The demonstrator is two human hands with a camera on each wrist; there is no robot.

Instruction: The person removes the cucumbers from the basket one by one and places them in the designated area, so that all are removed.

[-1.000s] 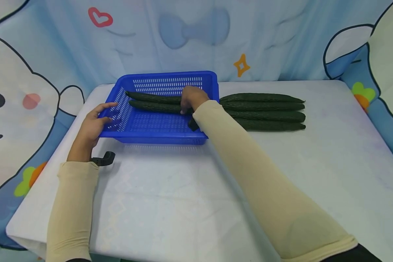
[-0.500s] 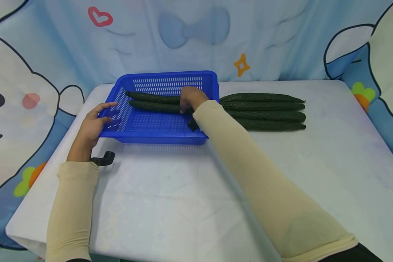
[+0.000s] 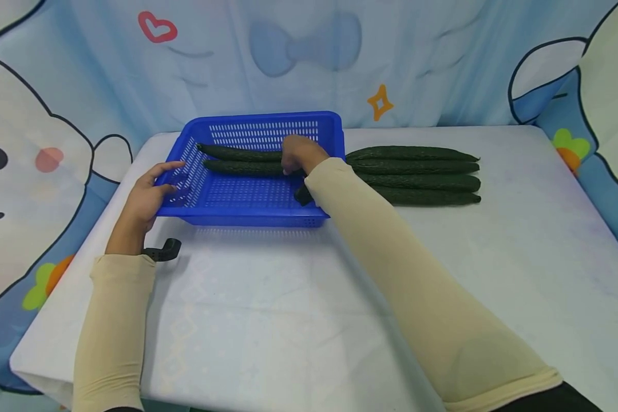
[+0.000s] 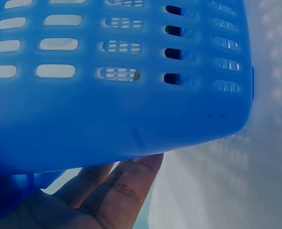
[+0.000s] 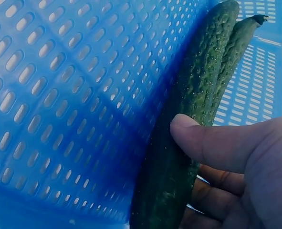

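In the head view, a blue perforated plastic basket (image 3: 247,220) holds two long dark-green cucumbers side by side. My right hand (image 3: 302,155) reaches over its right part and grips the nearer cucumber (image 3: 242,167). The right wrist view shows the thumb (image 5: 212,143) lying over this bumpy cucumber (image 5: 198,90), with the fingers curled at its side. Just behind it lies the farther cucumber (image 3: 237,153), partly covered by the hand. At the basket's left end my left hand (image 3: 144,197) holds the rim; the left wrist view has its fingers (image 4: 126,191) against the basket's edge.
Several more cucumbers (image 3: 417,167) lie in parallel on the white-covered table (image 3: 268,320), right beside the basket; my right forearm hides some of their left ends. A blue patterned curtain (image 3: 309,63) hangs behind the table.
The nearer cucumber's gripped part has shifted slightly back, closer to the farther one. My right hand has edged a little left. The left hand and basket have hardly moved.
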